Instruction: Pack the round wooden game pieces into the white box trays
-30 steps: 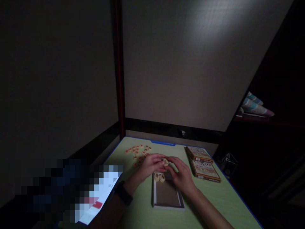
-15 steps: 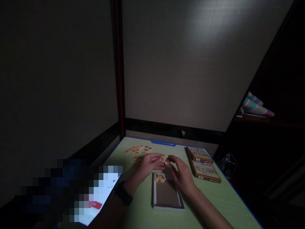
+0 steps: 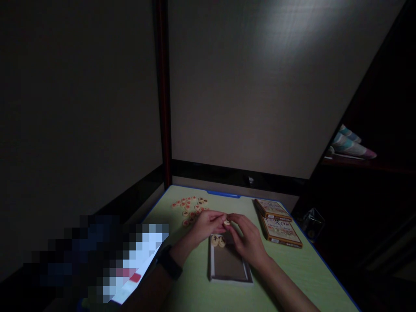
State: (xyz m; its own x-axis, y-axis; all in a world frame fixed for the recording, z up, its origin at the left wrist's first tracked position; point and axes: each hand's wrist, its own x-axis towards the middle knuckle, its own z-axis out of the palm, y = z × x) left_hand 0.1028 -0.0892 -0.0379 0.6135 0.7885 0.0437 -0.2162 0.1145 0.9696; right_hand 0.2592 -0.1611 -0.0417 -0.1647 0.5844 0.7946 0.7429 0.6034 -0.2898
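My left hand [image 3: 208, 224], with a dark watch on its wrist, has its fingers closed at a round, pale Chinese chess piece [image 3: 226, 222]. From the other side, the fingertips of my right hand [image 3: 249, 240] pinch the same piece. The hands meet above the far edge of a shallow open box [image 3: 211, 266] with a white rim and brown inside. Two larger-looking chess pieces [image 3: 221, 241] with dark characters lie side by side in its far left corner. Several loose pieces [image 3: 187, 206], marked in red or black, are scattered beyond my left hand, some partly hidden by it.
Two flat printed boxes [image 3: 281, 232] overlap on the right of the green table [image 3: 191, 277]. A bright, partly pixelated screen [image 3: 139, 260] is at the left edge. Panels [image 3: 234, 108] rise behind the table, and a clear bag [image 3: 312, 223] is beyond its right side.
My hands have drawn together. Two pieces showed between my fingers before; now one shows plainly. The pieces in the box have not moved.
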